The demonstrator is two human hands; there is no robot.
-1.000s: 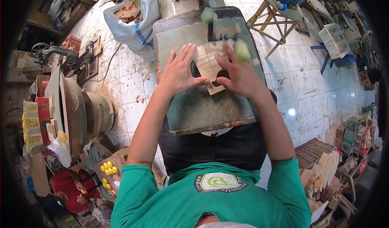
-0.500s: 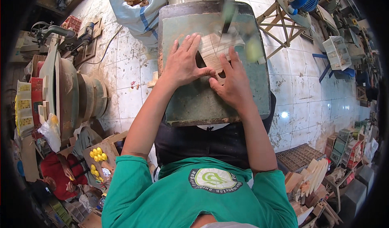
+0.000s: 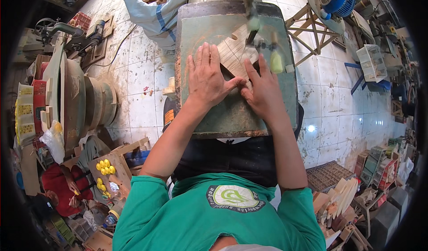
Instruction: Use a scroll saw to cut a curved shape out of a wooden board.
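A pale wooden piece [image 3: 236,54] with a dark-edged cutout lies angled on a worn green metal machine table [image 3: 223,117], at a blurred cutting tool with a pale green part [image 3: 276,61]. My left hand [image 3: 207,79] lies open on the table and the piece's left side, thumb reaching onto its lower end. My right hand [image 3: 263,90] is at the piece's lower right, index and middle fingers stretched along it, thumb near my left thumb. The blade's contact with the wood is too blurred to make out.
A sack of wood scraps [image 3: 151,14] stands at upper left, a belt-driven machine [image 3: 62,39] left of it. A blue fan [image 3: 336,1] sits on a wooden stand at right, near a white crate [image 3: 371,63]. A seated person in red [image 3: 58,184] works at lower left beside yellow objects [image 3: 104,166].
The wooden piece has turned and shifted up toward the cutting tool, with both hands moving along on it. The whole view has shifted slightly.
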